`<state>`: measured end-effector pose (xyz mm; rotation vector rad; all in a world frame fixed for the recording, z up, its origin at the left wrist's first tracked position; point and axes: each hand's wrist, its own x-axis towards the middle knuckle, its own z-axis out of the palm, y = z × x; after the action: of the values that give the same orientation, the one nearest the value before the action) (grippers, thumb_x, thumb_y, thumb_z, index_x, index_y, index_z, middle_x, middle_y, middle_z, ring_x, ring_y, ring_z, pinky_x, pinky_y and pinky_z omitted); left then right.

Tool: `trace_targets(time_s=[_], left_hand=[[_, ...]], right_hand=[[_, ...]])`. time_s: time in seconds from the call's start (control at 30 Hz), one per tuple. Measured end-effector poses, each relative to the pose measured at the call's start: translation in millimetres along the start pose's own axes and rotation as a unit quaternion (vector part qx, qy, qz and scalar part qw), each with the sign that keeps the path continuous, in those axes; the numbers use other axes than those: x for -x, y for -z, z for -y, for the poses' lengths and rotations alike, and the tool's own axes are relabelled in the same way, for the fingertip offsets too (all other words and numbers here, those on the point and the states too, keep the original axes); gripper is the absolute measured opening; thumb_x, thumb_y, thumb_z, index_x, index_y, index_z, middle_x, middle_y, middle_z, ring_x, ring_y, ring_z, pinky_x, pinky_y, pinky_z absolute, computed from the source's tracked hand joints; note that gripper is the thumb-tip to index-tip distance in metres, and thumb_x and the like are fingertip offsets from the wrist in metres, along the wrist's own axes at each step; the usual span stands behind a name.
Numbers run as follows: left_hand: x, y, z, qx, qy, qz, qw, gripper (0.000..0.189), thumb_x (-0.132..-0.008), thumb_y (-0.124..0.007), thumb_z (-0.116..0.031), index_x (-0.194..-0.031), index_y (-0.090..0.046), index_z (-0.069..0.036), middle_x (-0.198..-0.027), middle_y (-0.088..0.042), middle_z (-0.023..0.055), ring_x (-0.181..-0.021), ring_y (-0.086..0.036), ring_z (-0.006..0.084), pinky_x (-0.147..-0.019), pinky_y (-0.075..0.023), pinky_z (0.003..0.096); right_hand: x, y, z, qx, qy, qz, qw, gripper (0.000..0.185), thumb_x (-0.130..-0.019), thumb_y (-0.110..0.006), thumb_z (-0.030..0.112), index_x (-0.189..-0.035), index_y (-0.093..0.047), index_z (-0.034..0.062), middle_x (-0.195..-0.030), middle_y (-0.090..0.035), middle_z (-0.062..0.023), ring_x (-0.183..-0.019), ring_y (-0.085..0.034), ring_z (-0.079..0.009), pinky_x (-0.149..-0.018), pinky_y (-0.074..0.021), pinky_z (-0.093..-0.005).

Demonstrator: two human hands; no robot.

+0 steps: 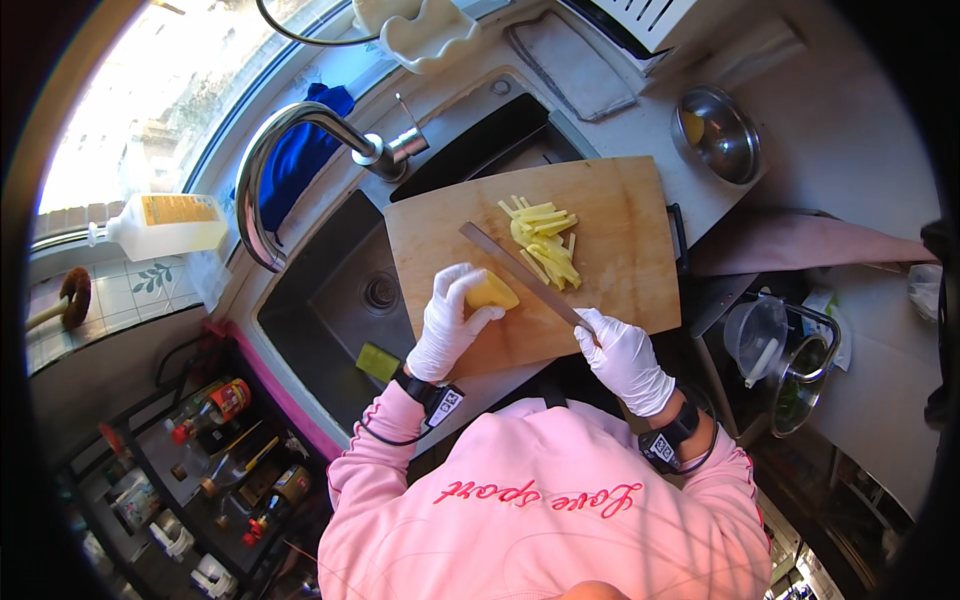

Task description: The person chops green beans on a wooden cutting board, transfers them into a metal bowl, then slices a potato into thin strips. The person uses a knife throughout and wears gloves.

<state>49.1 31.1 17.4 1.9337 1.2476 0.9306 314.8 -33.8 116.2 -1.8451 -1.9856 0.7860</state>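
White gloves cover both hands. My left hand (452, 322) grips a peeled potato piece (491, 292) against a wooden cutting board (630, 195). In my right hand (622, 360) is the handle of a kitchen knife (521, 274), its long blade pointing up and left across the board. The blade lies between the potato piece and a heap of cut potato strips (547, 240). Whether its edge touches the board, I cannot tell. The board rests over part of the sink.
Left of the board is a dark sink basin (322, 292) with a drain and a green sponge (378, 362). A chrome faucet (300, 112) arches over it. A steel bowl (724, 142) holding a yellow piece stands at upper right. Bottles (225, 405) crowd a rack at lower left.
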Motion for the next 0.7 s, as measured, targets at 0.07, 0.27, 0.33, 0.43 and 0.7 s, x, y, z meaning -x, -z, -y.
trace_targets(time_s=[0.07,0.27,0.33,0.43,0.7], left_hand=[[6.3,-6.8,4.4,-0.021,-0.056,-0.032,0.998,0.052,-0.075,-0.089,-0.008,-0.122,-0.067,-0.011,-0.12,-0.063,0.015,-0.112,-0.064,0.0339,-0.09,-0.0569,0.0389],[4.3,-18.2,6.7,-0.005,-0.026,-0.091,0.996,0.031,-0.075,-0.087,-0.004,-0.104,-0.078,-0.01,-0.099,-0.067,0.0095,-0.098,-0.068,0.0306,-0.08,-0.0578,0.0375],[1.9,-19.3,4.1,0.03,0.016,-0.101,0.994,0.029,-0.075,-0.086,-0.002,-0.102,-0.079,-0.01,-0.096,-0.067,0.0089,-0.093,-0.068,0.0295,-0.077,-0.0572,0.037],[-0.7,-20.1,1.8,0.016,-0.031,-0.107,0.994,0.03,-0.073,-0.084,0.002,-0.1,-0.079,-0.01,-0.096,-0.067,0.008,-0.089,-0.066,0.0275,-0.073,-0.0552,0.0357],[1.2,-22.9,5.6,0.035,-0.072,-0.125,0.989,0.037,-0.069,-0.084,0.007,-0.1,-0.077,-0.011,-0.093,-0.068,0.0053,-0.084,-0.064,0.0264,-0.072,-0.053,0.0347]], right_hand=[[-1.2,-2.5,3.1,0.004,0.004,0.005,1.0,0.022,-0.099,-0.066,0.019,-0.118,-0.069,0.0081,-0.083,-0.071,-0.0178,-0.073,-0.07,-0.0379,-0.061,-0.0562,-0.0448],[-6.0,1.1,9.8,0.017,0.018,0.004,1.0,0.023,-0.099,-0.067,0.017,-0.119,-0.068,0.0063,-0.082,-0.07,-0.0184,-0.07,-0.07,-0.038,-0.059,-0.0553,-0.0452],[-5.0,5.2,13.5,0.035,0.008,0.01,0.999,0.025,-0.098,-0.068,0.016,-0.121,-0.068,0.0063,-0.082,-0.07,-0.019,-0.069,-0.068,-0.0399,-0.058,-0.0545,-0.0467],[-5.2,9.8,17.9,0.056,0.015,0.019,0.998,0.025,-0.098,-0.068,0.015,-0.122,-0.068,0.0067,-0.082,-0.07,-0.0182,-0.068,-0.069,-0.0389,-0.057,-0.0546,-0.0464],[1.5,22.4,15.7,0.125,0.084,0.059,0.987,0.033,-0.094,-0.071,0.019,-0.124,-0.067,0.0035,-0.074,-0.06,-0.0129,-0.059,-0.064,-0.0316,-0.052,-0.0516,-0.0413]])
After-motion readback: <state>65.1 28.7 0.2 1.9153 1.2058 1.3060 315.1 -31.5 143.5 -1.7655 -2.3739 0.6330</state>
